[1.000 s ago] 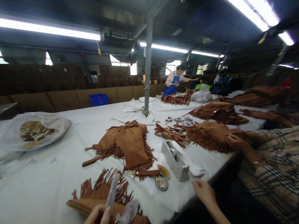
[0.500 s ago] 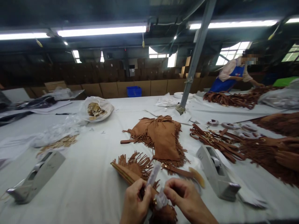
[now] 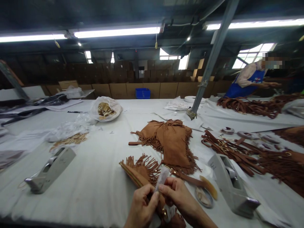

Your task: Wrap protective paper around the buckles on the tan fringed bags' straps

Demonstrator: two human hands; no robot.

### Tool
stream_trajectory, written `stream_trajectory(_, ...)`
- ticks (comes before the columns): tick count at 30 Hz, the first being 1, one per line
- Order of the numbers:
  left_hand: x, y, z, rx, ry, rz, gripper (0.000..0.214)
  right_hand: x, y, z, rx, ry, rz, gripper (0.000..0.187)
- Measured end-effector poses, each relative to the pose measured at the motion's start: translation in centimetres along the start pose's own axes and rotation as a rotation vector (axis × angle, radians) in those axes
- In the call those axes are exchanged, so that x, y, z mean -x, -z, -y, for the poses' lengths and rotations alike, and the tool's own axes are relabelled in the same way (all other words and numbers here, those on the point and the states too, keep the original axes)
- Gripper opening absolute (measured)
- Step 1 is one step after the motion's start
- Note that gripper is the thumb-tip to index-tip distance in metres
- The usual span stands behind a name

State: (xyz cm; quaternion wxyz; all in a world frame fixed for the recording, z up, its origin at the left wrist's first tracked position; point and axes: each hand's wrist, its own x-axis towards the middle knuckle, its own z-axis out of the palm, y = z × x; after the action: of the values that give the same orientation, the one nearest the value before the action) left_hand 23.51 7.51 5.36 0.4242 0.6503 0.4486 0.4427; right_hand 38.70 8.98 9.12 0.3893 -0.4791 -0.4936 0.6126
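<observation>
My left hand (image 3: pixel 142 205) is closed, its thumb and fingers pinching a translucent whitish wrapping strip (image 3: pixel 163 176). My right hand (image 3: pixel 180 195) pinches the same strip just beside it, fingertips nearly meeting the left thumb. Under both hands lies a brown fringed bag (image 3: pixel 136 175), partly hidden by them, with a zipped edge toward the left. Crumpled clear wrapping (image 3: pixel 170 212) and a bit of gold hardware (image 3: pixel 164 213) show below the right hand. A brown strap (image 3: pixel 187 178) runs off to the right of the hands.
More brown fringed bags (image 3: pixel 173 144) lie beyond the hands. Grey tape dispensers stand at left (image 3: pixel 51 169) and right (image 3: pixel 231 186). A tape roll (image 3: pixel 203 198), brown straps (image 3: pixel 224 147) and a plastic bag (image 3: pixel 106 109) sit around. A metal post (image 3: pixel 211 63) rises behind; a co-worker (image 3: pixel 249 79) stands far right.
My right hand has moved up from the crumpled wrapping to the strip beside my left hand. The view has swung left, so things appear further right. The co-worker's hands have lifted.
</observation>
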Motion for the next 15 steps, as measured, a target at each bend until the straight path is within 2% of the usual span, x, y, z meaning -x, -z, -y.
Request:
stream_trajectory(6,0.4,-1.8,0.6,0.108,0.068,-0.278,0.03,-0.8,-1.2,-0.6,-0.01,0.01,-0.152,0.034)
stream_trajectory(9,0.4,-2.2,0.6,0.096,-0.004,-0.357,0.035,-1.1,-1.3,-0.7,0.004,-0.01,-0.152,0.036)
stream_trajectory(12,0.1,-1.6,0.0,0.045,-0.065,-0.359,0.031,-0.9,-0.8,-0.7,0.118,0.021,-0.175,0.04)
stream_trajectory(15,0.3,0.2,-1.4,0.251,0.121,-0.216,0.026,-1.5,-0.4,-1.2,0.379,0.119,-0.204,0.04)
